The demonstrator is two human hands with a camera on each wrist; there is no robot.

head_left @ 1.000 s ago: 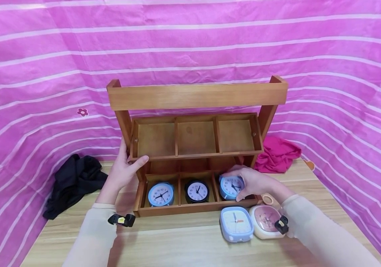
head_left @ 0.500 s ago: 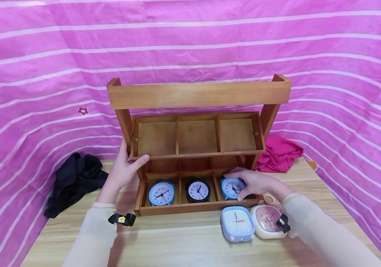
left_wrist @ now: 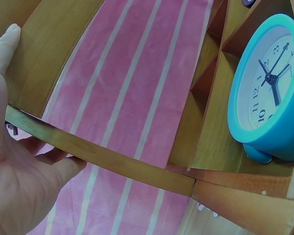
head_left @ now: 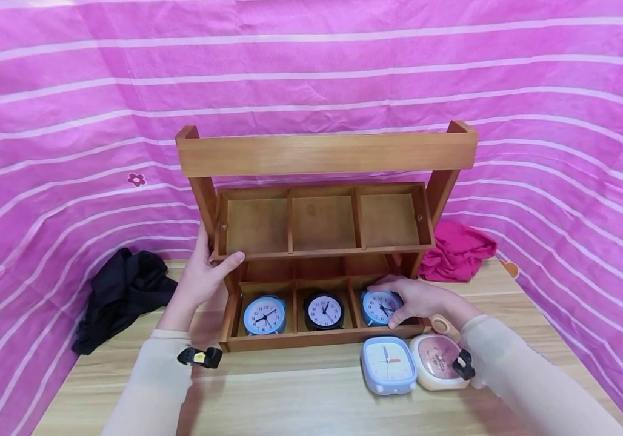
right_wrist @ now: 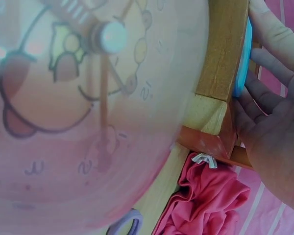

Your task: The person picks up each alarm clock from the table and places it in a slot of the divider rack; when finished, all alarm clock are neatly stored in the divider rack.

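Note:
A two-tier wooden rack (head_left: 325, 154) stands on the table, each tier split into three compartments. My left hand (head_left: 199, 278) grips its left side, thumb across the front of the upper tier; the left wrist view shows fingers curled round a wooden side strip (left_wrist: 122, 159). In the lower right compartment my right hand (head_left: 417, 300) holds a blue alarm clock (head_left: 378, 307) by its right side, covering part of it. The left compartment has another blue alarm clock (head_left: 264, 316), the middle one a black alarm clock (head_left: 324, 312). Both lean back, faces up.
A light-blue square clock (head_left: 389, 366) and a cream clock with a pink face (head_left: 436, 362) lie before the rack's right end, beneath my right forearm. Black cloth (head_left: 123, 300) lies left, red cloth (head_left: 456, 251) right. A pink striped curtain (head_left: 311, 79) hangs behind.
The blue clock in my right hand has settled slightly lower and farther right in its compartment, its face turned a little. The left hand keeps its place on the rack.

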